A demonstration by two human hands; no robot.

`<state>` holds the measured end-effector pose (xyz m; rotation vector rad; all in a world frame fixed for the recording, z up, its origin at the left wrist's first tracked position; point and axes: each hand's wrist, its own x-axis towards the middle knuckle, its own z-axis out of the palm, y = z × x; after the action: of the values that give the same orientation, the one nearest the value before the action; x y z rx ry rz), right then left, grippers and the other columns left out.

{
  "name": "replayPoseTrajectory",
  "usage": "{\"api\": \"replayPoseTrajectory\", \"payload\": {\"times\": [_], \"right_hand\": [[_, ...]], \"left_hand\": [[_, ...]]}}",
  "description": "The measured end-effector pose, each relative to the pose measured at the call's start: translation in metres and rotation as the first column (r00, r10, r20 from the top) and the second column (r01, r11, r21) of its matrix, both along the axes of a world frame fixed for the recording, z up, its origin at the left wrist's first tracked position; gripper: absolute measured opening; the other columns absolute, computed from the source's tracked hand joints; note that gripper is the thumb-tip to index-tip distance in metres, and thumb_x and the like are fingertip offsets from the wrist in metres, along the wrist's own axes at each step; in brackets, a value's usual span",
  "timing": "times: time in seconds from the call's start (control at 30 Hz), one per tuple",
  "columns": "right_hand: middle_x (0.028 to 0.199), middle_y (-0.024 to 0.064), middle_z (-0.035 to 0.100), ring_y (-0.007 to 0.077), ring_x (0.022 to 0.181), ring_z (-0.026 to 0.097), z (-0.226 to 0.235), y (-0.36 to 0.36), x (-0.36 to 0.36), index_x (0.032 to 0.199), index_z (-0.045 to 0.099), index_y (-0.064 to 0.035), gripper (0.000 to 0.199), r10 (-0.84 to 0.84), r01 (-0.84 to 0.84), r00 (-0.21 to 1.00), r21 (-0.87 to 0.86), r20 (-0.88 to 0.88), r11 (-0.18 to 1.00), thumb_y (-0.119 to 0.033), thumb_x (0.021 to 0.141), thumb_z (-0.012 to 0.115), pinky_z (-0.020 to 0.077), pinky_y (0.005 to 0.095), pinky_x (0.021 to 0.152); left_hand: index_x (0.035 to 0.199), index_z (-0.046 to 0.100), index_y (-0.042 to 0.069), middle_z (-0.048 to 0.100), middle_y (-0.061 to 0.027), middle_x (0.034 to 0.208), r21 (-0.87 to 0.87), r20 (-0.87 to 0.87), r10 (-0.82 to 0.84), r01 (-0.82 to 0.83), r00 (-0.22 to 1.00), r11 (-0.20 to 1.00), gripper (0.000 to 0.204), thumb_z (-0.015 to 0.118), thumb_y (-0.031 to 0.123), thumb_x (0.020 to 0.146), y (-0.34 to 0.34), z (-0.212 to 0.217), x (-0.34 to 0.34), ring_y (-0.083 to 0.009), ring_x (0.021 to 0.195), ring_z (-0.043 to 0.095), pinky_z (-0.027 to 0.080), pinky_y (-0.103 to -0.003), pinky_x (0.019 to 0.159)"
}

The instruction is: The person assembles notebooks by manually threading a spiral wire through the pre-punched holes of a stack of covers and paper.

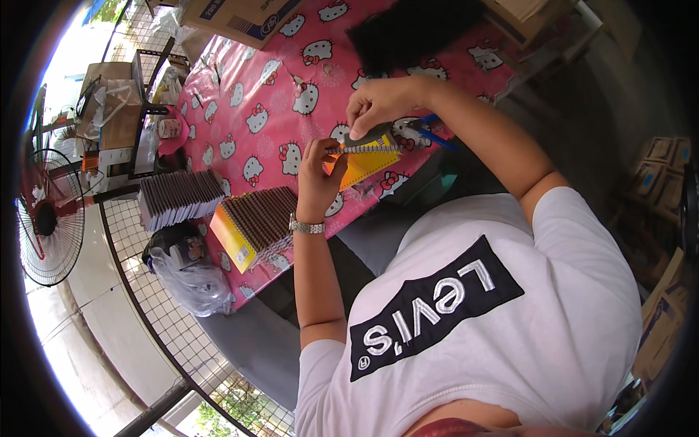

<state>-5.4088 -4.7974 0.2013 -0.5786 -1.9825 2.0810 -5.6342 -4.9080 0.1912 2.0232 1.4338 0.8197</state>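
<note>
My left hand [317, 177] grips the left end of a small spiral-bound notebook [362, 164] with an orange-yellow cover, held over the pink cartoon-cat tablecloth [247, 95]. My right hand [378, 105] is closed on a dark-handled tool [375, 136] pressed against the notebook's wire spiral. Blue handles [435, 135] stick out to the right of that hand. A metal watch [307, 227] sits on my left wrist.
Two stacks of spiral notebooks lie at the table's left edge, one yellow-covered [253, 226], one grey [179, 198]. A plastic bag [191, 280] hangs below them. Cardboard boxes [240, 18] stand at the far end, a standing fan [45, 217] at left, wire mesh fencing [175, 335] below.
</note>
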Motion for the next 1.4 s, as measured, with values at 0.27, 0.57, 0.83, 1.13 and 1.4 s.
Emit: {"api": "replayPoseTrajectory", "payload": {"times": [0.27, 0.57, 0.83, 1.13, 1.4], "right_hand": [[0.102, 0.0114, 0.066, 0.0278, 0.101, 0.062, -0.019, 0.004, 0.038, 0.097, 0.072, -0.0082, 0.038, -0.347, 0.071, 0.842, 0.553, 0.413, 0.83, -0.039, 0.075, 0.077, 0.0494, 0.0374, 0.083], [0.132, 0.0123, 0.054, 0.0355, 0.126, 0.047, -0.117, -0.041, 0.127, 0.129, 0.057, -0.0101, 0.058, -0.844, 0.27, 0.509, 0.962, -0.169, -0.031, -0.034, 0.079, 0.073, 0.0368, 0.0505, 0.107], [0.125, 0.0119, 0.057, 0.0304, 0.12, 0.052, -0.111, -0.104, 0.074, 0.123, 0.062, -0.0054, 0.052, -0.669, 0.249, 0.729, 0.854, 0.144, 0.456, -0.024, 0.077, 0.075, 0.0407, 0.0429, 0.103], [0.115, 0.012, 0.06, 0.0292, 0.107, 0.056, -0.019, -0.118, -0.011, 0.118, 0.065, -0.0032, 0.049, -0.462, 0.514, 0.835, 0.722, -0.299, 0.462, -0.014, 0.072, 0.078, 0.0426, 0.0418, 0.098], [0.111, 0.0113, 0.059, 0.0294, 0.105, 0.056, -0.012, -0.118, -0.037, 0.119, 0.064, -0.002, 0.05, -0.427, 0.387, 0.871, 0.875, -0.244, 0.29, -0.015, 0.073, 0.078, 0.0427, 0.044, 0.098]], "left_hand": [[0.104, 0.06, 0.0, 0.063, -0.0101, 0.093, -0.054, 0.017, 0.08, -0.079, 0.997, 0.995, 0.023, 0.071, 0.002, 0.083, -0.002, -0.004, -0.003, -0.0192, 0.079, 0.066, 0.051, -0.03, 0.067], [0.11, 0.06, -0.006, 0.066, -0.0072, 0.096, -0.186, 0.546, 0.37, -0.322, 0.751, 0.928, 0.017, 0.06, 0.002, 0.095, -0.025, -0.027, 0.0, -0.0138, 0.084, 0.066, 0.057, -0.027, 0.071], [0.11, 0.062, -0.005, 0.066, -0.0075, 0.096, -0.236, 0.609, 0.449, -0.39, 0.654, 0.89, 0.022, 0.059, 0.013, 0.098, -0.034, -0.035, 0.002, -0.0154, 0.083, 0.068, 0.06, -0.029, 0.07], [0.115, 0.061, -0.004, 0.068, -0.0077, 0.1, -0.151, 0.588, 0.429, -0.427, 0.686, 0.891, 0.021, 0.059, -0.001, 0.095, -0.04, -0.044, 0.004, -0.0109, 0.087, 0.065, 0.057, -0.026, 0.075], [0.115, 0.062, -0.007, 0.069, -0.0086, 0.102, -0.112, 0.589, 0.392, -0.409, 0.707, 0.906, 0.022, 0.056, -0.005, 0.094, -0.041, -0.051, 0.0, -0.0115, 0.088, 0.065, 0.054, -0.025, 0.078]]}}
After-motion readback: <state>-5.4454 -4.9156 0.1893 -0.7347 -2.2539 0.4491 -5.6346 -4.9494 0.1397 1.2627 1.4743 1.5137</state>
